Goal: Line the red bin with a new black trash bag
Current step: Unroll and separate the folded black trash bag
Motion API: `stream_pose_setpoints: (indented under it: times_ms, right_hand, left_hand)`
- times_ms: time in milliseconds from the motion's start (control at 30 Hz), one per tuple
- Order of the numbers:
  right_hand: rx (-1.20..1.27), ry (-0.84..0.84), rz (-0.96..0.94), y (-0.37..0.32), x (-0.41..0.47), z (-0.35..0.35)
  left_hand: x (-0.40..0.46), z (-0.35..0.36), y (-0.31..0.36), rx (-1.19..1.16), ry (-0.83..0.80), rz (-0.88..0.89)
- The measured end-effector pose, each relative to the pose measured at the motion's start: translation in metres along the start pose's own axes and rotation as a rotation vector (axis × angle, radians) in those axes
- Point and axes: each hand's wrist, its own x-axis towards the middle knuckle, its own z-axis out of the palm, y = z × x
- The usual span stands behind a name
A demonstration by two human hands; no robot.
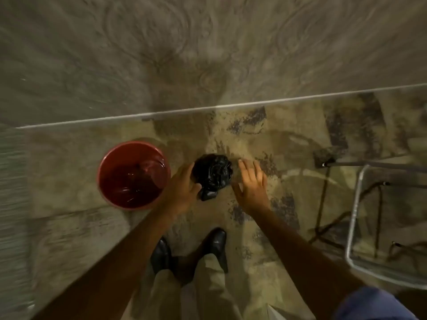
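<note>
The red bin (133, 174) stands upright on the patterned carpet at the left, and its inside is dark and glossy. Just right of it a crumpled black trash bag (213, 173) lies in a bundle on the floor. My left hand (182, 191) reaches down against the bag's left side, fingers spread, between the bag and the bin. My right hand (250, 183) hovers at the bag's right side, palm down and fingers apart, holding nothing. The frame is slightly blurred.
A clear-topped table (355, 218) with thin dark metal legs stands at the right. My black shoes (217, 243) are below the bag. A pale strip (208, 109) crosses the floor behind the bin and bag.
</note>
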Motion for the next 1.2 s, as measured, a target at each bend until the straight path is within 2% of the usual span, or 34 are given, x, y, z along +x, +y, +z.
stream_pose_setpoints:
  times_ms: [167,233,367,500,567,633,700,767,833,1000,1200]
  right_hand:
    - [0.099,-0.144,0.133,0.055,0.049,0.157]
    - [0.230,-0.152,0.201,0.068,0.070,0.210]
    - [0.624,-0.117,0.557,0.096,0.112,0.311]
    - [0.914,-0.040,0.821,0.110,0.141,0.359]
    - [0.996,-0.066,0.892,0.115,0.150,0.368]
    - [0.986,-0.143,0.878,0.121,0.155,0.371]
    - [0.943,-0.147,0.810,0.116,0.152,0.365]
    - [0.882,-0.060,0.785,0.106,0.139,0.351]
    - [0.895,0.008,0.782,0.091,0.116,0.330]
    - [1.258,0.037,0.788,0.057,0.065,0.259]
    - [1.716,0.073,0.910,0.034,0.035,0.179]
  left_hand:
    - [0.102,0.112,-0.091,-0.008,-0.014,-0.128]
    - [0.139,0.154,-0.122,-0.112,-0.027,-0.187]
    - [0.217,0.236,-0.179,-0.179,-0.050,-0.275]
    - [0.259,0.276,-0.208,-0.347,-0.174,-0.411]
    - [0.269,0.282,-0.213,-0.413,-0.234,-0.473]
    - [0.274,0.289,-0.215,-0.469,-0.269,-0.512]
    - [0.267,0.287,-0.211,-0.494,-0.154,-0.467]
    - [0.250,0.279,-0.205,-0.563,0.017,-0.403]
    - [0.220,0.259,-0.193,-0.660,0.116,-0.388]
    - [0.161,0.194,-0.146,-0.909,0.199,-0.437]
    - [0.118,0.115,-0.098,-0.979,0.264,-0.386]
